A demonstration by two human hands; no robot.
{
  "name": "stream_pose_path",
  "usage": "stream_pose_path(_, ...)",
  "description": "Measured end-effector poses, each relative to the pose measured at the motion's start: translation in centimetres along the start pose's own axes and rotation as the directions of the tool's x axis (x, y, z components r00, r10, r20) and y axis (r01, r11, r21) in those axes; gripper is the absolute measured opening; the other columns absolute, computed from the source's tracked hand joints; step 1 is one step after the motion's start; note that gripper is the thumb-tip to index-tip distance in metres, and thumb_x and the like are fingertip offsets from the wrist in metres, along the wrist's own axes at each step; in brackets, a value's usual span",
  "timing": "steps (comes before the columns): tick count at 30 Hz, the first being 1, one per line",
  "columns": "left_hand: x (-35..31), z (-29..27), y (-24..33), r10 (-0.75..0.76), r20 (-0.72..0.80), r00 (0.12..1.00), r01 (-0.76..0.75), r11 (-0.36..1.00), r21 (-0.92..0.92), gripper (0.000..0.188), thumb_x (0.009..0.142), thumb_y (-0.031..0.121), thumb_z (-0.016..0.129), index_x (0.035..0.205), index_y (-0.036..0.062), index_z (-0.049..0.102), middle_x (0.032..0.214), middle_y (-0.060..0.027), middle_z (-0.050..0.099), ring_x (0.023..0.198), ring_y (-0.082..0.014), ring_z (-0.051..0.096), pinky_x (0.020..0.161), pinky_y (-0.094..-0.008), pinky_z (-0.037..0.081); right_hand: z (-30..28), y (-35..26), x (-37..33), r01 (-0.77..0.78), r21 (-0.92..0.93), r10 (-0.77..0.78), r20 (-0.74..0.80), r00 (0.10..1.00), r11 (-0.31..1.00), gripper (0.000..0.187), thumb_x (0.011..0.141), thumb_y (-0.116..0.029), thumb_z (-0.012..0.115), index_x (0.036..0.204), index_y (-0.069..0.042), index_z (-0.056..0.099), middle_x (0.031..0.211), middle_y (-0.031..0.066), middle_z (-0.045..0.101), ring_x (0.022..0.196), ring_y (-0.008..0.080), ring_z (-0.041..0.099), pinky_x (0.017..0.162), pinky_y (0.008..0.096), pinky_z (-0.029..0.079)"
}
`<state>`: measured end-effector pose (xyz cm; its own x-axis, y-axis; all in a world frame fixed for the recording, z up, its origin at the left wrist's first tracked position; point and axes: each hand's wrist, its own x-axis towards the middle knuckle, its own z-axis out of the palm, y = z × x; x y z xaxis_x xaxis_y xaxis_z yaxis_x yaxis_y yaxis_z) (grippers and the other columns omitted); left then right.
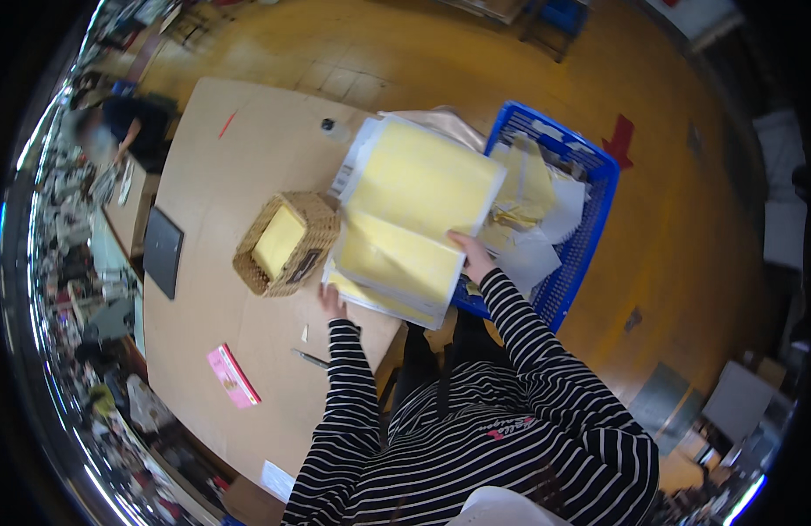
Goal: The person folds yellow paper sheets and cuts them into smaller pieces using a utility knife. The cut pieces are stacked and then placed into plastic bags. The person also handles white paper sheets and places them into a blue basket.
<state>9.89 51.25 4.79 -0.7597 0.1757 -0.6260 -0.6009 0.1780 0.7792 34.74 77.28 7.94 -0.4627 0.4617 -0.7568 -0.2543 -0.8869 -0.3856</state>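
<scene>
Hands (477,259) at yellow sheets (427,175) (white-edged).

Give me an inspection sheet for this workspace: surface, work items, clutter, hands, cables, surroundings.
Surface: broad pale tan table, smooth-looking.
Work items: large yellow white-edged sheets, overlapping; brown woven basket containing a yellow stack; blue plastic crate of loose white and yellow sheets.
Clutter: pink flat rectangular item, slim dark pen-like item, black flat rectangular panel, small pale dark-capped bottle.
Hands: right hand grips the large sheets' right edge; left hand is at their lower left corner, grip unclear.
Cables: nothing seen.
Surroundings: yellow-brown floor with a red marking; another person beyond the table's left side.
</scene>
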Motion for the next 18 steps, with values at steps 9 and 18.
stream_pose_path(9, 4.4, 1.2, 9.1, -0.179, 0.298, 0.938, 0.287, 0.881, -0.375, 0.052, 0.091, 0.050, 0.049, 0.128, 0.0140, 0.047, 0.132, -0.0044, 0.050, 0.126, -0.0217, 0.043, 0.102, -0.0408, 0.034, 6.3, -3.0, -8.5, 0.486, -0.364, -0.503, 0.055, 0.863, 0.795, 0.033, 0.085, -0.018, 0.067, 0.107, 0.005, 0.061, 0.096, 0.0076, 0.066, 0.085, 0.0145, 0.060, 0.077, 0.0280, 0.047)
stream_pose_path(18, -9.6, 4.9, 8.4, -0.139, 0.768, 0.626, 0.325, 0.941, -0.094, 0.065, 0.090, 0.055, 0.048, 0.140, 0.0165, 0.035, 0.138, -0.0082, 0.044, 0.125, -0.0243, 0.040, 0.102, -0.0422, 0.032, 10.6, -2.9, -20.6, 0.721, -0.599, -0.826, 0.167, 0.538, 0.349, 0.025, 0.086, -0.014, 0.065, 0.099, 0.008, 0.063, 0.086, 0.0110, 0.068, 0.079, 0.0176, 0.063, 0.075, 0.0297, 0.048)
